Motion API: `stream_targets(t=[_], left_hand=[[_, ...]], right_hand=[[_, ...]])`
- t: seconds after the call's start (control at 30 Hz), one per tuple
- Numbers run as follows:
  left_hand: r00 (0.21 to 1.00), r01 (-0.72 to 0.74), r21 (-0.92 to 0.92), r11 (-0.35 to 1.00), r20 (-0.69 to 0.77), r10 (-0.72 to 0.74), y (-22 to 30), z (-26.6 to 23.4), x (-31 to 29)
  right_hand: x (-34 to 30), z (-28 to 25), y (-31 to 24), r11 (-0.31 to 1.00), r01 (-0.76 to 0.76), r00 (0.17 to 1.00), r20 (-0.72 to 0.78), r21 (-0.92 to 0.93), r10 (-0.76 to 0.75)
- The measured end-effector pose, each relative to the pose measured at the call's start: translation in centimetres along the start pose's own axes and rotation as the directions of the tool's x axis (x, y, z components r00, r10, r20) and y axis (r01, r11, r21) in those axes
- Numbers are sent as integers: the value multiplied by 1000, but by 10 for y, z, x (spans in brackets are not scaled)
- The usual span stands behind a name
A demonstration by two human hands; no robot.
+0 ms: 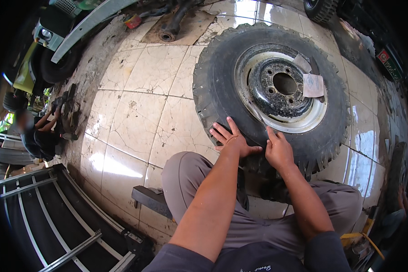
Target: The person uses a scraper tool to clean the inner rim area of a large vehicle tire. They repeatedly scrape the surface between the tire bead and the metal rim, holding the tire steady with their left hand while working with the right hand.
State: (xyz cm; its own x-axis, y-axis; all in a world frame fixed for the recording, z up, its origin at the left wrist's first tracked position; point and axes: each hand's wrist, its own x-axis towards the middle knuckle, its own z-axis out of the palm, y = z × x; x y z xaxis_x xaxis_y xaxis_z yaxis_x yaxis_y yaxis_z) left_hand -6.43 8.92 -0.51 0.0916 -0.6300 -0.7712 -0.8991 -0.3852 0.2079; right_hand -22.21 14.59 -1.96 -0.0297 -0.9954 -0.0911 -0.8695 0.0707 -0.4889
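A wheel lies flat on the floor before me: a black knobbly tyre (222, 77) around a rim (299, 126) with worn white paint and a dark, speckled centre. My left hand (235, 143) rests on the near left sidewall, fingers spread and holding nothing. Closed at the near sidewall, my right hand (279, 152) grips a thin metal blade-like tool (260, 117), its tip reaching to the rim's inner edge. Its handle is hidden in the fist. Two sandpaper-like pieces, one a printed pale square (313, 85) and the other a greyish piece (302, 63), lie on the rim's right side.
Cracked cream tiles (136, 109) surround the wheel. Cardboard (179, 29) under dark metal parts lies at the back, beside a small red tin (133, 21). A black slatted frame (63, 217) stands near left. Another person (38, 136) sits at far left. Vehicles stand around the edges.
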Motion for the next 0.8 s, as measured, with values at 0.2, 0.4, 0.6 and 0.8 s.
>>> stream_targets(t=[0.2,0.4,0.6,0.8], left_hand=[[1000,2,-1,1000,-7,-2,0,-2,2],[999,3,-51,999,-38,-4,0,1,3],[999,0,-46,999,-37,-1,-1,2,1],[1000,-3,-4,1000,-5,3,1,0,3]], right_hand=[[0,-4,-5,999,37,999,-29,34,-37],[1,-2,-3,995,14,999,-42,94,-10],[6,3,8,996,34,999,-35,79,-31],[7,-2,-2,994,14,1000,-26,110,-12]])
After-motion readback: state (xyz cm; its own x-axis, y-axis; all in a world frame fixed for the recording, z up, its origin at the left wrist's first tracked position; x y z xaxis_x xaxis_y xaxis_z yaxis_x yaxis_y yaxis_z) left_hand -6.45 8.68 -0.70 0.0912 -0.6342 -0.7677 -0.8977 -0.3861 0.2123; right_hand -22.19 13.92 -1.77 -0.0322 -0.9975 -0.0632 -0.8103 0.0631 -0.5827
